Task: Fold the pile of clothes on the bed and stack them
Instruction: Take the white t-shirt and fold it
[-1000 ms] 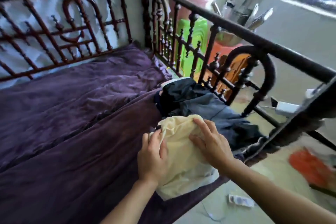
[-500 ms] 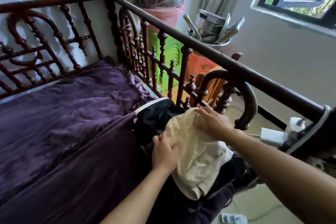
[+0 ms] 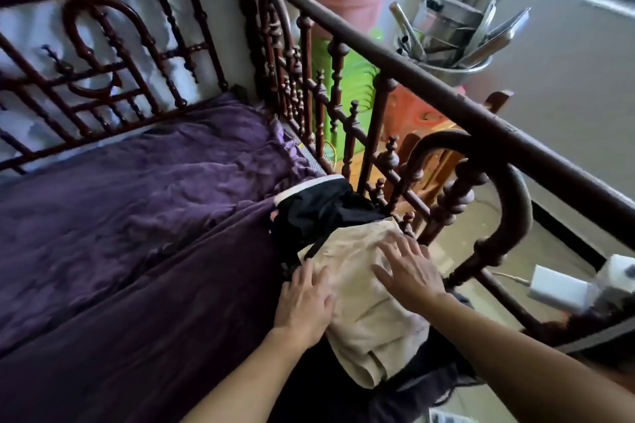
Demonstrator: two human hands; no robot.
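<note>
1. The cream garment [image 3: 371,330] lies folded on top of the dark clothes at the right side of the bed [image 3: 137,285], just beside the wooden rail [image 3: 405,69].
2. The left hand [image 3: 304,306] rests flat on the garment's left edge, fingers straight and close together. Its grip is open and holds nothing. Half a second ago these fingers were curled at that same edge.
3. The right hand [image 3: 409,271] lies palm down on the garment's far half, fingers spread. Its grip is also open and closes on nothing. Half a second ago it was further out, at the far edge by the rail's arch, with the fingers bent onto the cloth. It has since come back toward the middle.
4. A second ago the garment was nearer the bed's near edge, over a grey-blue piece, with both hands at its top. It now sits further along, and its far edge meets the black garment [image 3: 319,209].
5. The black garment, with its white band, lies where it was, against the rail and on the purple blanket [image 3: 154,189].
6. Below the cream garment more dark cloth shows, running off toward the bottom of the view.
7. Beyond the rail stand a metal pot [image 3: 446,45] of utensils and a green stool [image 3: 330,86], as before. A white charger [image 3: 556,288] lies at the right.
</note>
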